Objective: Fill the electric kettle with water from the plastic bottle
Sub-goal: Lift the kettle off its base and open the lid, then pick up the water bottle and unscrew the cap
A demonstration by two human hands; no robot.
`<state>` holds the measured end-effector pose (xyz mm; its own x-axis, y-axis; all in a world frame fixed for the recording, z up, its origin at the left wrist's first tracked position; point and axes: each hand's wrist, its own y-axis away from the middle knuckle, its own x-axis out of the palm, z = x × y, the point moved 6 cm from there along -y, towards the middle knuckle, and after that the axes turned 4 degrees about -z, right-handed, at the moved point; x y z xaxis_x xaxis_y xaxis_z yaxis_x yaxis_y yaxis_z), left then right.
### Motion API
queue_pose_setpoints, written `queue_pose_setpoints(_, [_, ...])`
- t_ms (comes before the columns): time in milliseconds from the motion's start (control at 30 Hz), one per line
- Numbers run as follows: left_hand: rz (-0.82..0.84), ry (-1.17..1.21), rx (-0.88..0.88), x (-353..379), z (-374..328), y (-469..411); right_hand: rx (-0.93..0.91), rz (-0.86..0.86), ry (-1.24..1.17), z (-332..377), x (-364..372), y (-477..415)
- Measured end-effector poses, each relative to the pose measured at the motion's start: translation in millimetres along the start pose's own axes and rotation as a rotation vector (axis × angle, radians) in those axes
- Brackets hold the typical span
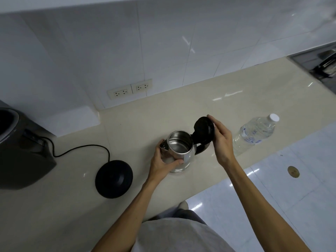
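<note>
A steel electric kettle (181, 155) stands on the cream countertop (138, 128), off its base. Its black lid (204, 130) is swung up and back on the hinge, so the bare metal inside shows. My left hand (164, 161) wraps around the kettle's body just below the spout. My right hand (221, 140) rests its fingers on the back of the raised lid. A clear plastic bottle (254, 134) with a white cap on stands to the right of the kettle, near the counter's front edge.
The kettle's round black base (114, 179) lies left of the kettle, its cord (80, 148) running to a dark grey appliance (20, 151) at far left. Wall sockets (130, 89) sit behind. A stove (325, 64) is at far right. Tiled floor lies below the edge.
</note>
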<state>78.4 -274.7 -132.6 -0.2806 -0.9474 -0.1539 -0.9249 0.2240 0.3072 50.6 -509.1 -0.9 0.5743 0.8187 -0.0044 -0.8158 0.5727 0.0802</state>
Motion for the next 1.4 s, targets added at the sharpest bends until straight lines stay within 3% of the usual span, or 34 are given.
queue_pose_setpoints(133, [0.016,-0.004,0.000,0.2,-1.4,1.1,0.054,-0.041,-0.111,8.7,-10.4,-0.6])
queue_pose_setpoints(467, [0.061,-0.040,0.022,-1.7,1.1,0.4,-0.215,-0.087,0.464,20.3,-6.8,4.4])
queue_pose_setpoints(800, [0.059,-0.113,0.023,-11.9,12.2,14.5,-0.232,-0.062,0.629,16.4,-16.3,2.5])
queue_pose_setpoints(1033, [0.000,-0.141,-0.073,-3.3,43.1,58.4,-0.322,-0.187,0.622,40.7,-49.6,22.2])
queue_pose_setpoints(1200, [0.161,-0.187,-0.045,42.4,39.0,70.7,-0.412,-0.338,0.640,63.6,-94.4,20.3])
queue_pose_setpoints(1400, [0.373,-0.249,0.122,146.2,-21.9,59.6,-0.503,-0.463,0.789,90.6,-156.6,-9.0])
